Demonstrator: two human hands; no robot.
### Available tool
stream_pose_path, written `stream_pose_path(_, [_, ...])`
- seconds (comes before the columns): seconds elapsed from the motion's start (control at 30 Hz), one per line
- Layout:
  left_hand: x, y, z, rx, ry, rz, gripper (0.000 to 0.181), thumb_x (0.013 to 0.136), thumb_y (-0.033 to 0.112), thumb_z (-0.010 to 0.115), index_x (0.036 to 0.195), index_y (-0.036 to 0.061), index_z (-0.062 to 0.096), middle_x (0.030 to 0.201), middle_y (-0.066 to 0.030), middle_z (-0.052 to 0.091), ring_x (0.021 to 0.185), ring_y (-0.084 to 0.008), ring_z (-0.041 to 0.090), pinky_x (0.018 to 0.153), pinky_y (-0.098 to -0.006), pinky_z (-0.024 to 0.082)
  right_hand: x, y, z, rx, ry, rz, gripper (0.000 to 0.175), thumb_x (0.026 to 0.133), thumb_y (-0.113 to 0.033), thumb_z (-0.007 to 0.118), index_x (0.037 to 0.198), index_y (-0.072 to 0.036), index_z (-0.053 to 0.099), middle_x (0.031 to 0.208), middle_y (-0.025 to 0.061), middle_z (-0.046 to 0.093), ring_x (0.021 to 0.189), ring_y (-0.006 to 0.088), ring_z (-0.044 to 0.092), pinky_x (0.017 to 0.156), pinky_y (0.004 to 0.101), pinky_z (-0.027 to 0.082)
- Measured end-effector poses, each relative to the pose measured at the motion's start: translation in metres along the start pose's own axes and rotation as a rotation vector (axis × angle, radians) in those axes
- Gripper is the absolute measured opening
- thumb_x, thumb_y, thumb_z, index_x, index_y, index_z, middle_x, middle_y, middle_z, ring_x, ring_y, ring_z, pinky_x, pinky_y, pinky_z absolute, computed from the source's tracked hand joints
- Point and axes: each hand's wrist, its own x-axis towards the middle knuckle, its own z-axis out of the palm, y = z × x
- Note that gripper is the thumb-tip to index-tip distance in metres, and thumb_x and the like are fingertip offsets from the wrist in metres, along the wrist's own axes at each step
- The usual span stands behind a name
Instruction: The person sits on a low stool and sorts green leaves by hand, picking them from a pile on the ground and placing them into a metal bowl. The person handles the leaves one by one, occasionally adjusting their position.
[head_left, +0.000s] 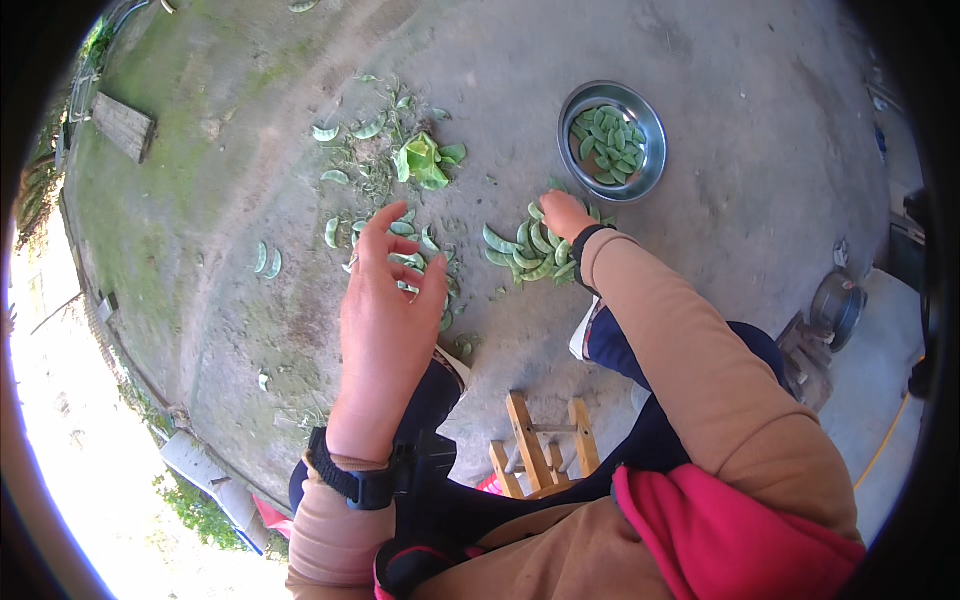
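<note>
My left hand hovers with its fingers apart and nothing in them. Below it on the ground lie scattered flat green bean pods, partly hidden by the hand. My right hand reaches down to the far edge of a heap of flat green bean pods. Its fingertips are hidden, so whether they grip a pod cannot be told. Just beyond that hand stands a round stainless steel bowl, with many green pods inside.
Past my left hand, a leafy green piece lies among stem scraps and a few pods. A wooden stool shows between my legs. A dark round pan is at the right, a flat slab at the far left.
</note>
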Motion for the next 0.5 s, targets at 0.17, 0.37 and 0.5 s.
stream_pose_path(0.17, [-0.002, -0.006, 0.004, 0.064, 0.019, 0.104, 0.035, 0.078, 0.011, 0.061, 0.113, 0.0092, 0.052, 0.091, -0.0061, 0.054, 0.069, -0.0146, 0.055, 0.064, -0.0284, 0.047, 0.005, -0.017, -0.048, 0.092, -0.115, -0.104, 0.012, 0.065, -0.009, 0.063, 0.075, -0.002, 0.061, 0.078, 0.0206, 0.060, 0.075, 0.0379, 0.058, 0.064, 0.0439, 0.047])
stream_pose_path(0.37, [0.005, -0.014, 0.006, 0.205, -0.187, 0.391, 0.033, 0.074, 0.004, 0.060, 0.106, 0.0096, 0.060, 0.099, -0.0065, 0.058, 0.072, -0.0195, 0.058, 0.068, -0.0305, 0.048, -0.025, -0.094, -0.152, 0.845, -0.615, 0.071, 0.023, 0.073, -0.021, 0.073, 0.084, -0.004, 0.064, 0.071, -0.0016, 0.059, 0.058, 0.0096, 0.051, 0.052, 0.0267, 0.042])
stream_pose_path(0.5, [-0.003, -0.006, 0.014, 0.139, -0.189, 0.661, 0.038, 0.072, 0.000, 0.060, 0.108, 0.0107, 0.060, 0.102, -0.0082, 0.058, 0.076, -0.0262, 0.059, 0.071, -0.0328, 0.049, -0.072, -0.132, -0.204, 1.280, -0.763, 0.070, 0.014, 0.082, -0.015, 0.065, 0.093, -0.007, 0.063, 0.070, -0.0050, 0.055, 0.057, 0.0046, 0.045, 0.051, 0.0197, 0.038])
